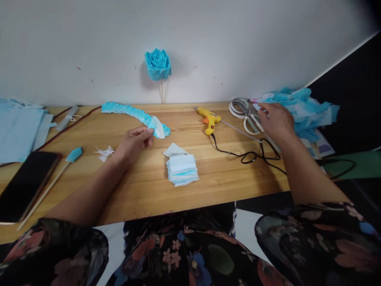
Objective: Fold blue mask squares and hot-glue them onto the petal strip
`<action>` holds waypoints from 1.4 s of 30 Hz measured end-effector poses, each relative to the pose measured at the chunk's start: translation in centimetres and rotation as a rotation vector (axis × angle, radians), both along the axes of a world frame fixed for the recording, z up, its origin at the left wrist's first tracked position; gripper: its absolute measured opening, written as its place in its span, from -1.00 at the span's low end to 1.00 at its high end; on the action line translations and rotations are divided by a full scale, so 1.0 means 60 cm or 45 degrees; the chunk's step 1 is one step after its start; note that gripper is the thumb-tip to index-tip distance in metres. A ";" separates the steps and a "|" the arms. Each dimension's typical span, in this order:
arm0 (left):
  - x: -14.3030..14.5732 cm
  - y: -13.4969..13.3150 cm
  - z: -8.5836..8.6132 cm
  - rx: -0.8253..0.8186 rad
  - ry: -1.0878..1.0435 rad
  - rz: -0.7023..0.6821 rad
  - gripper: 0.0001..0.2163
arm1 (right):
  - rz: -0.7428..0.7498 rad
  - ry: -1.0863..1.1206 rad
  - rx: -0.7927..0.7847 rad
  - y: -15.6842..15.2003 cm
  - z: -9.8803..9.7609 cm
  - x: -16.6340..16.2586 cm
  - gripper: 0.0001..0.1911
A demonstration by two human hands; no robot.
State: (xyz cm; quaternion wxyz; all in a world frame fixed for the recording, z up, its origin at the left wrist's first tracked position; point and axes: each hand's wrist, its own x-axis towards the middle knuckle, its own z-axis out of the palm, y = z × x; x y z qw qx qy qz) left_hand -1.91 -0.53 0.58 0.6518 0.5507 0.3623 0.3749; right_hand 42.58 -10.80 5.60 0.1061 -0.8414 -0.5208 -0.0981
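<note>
My left hand (137,140) pinches a blue-and-white fabric petal (158,128) at the near end of a curved row of overlapping blue petals (126,110). At the right, my right hand (276,121) has its fingers closed beside the scissors (238,108) and a heap of blue petal pieces (306,109). A small pale bit shows at its fingertips, too small to name. Between the hands lies a yellow glue gun (210,121) with a clear glue stick in its back. Nearer me sits a stack of cut light-blue fabric squares (182,169).
A finished blue fabric rose (158,65) on a stick stands against the wall. On the left are flat blue sheets (18,127), a phone (28,186), a stick with a blue tip (50,184) and white scraps (104,153). The glue gun's black cord (248,158) loops at the right.
</note>
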 end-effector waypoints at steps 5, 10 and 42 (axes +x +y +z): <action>-0.001 0.002 -0.006 0.011 -0.002 -0.009 -0.63 | 0.612 -0.034 0.031 0.009 -0.014 -0.162 -0.54; 0.000 0.002 -0.003 0.017 -0.010 -0.027 -0.61 | 0.826 -0.022 -0.250 0.027 -0.047 -0.276 -0.47; 0.002 0.003 -0.001 0.053 0.002 -0.056 -0.60 | 0.791 -0.121 -0.286 0.130 -0.071 -0.328 -0.44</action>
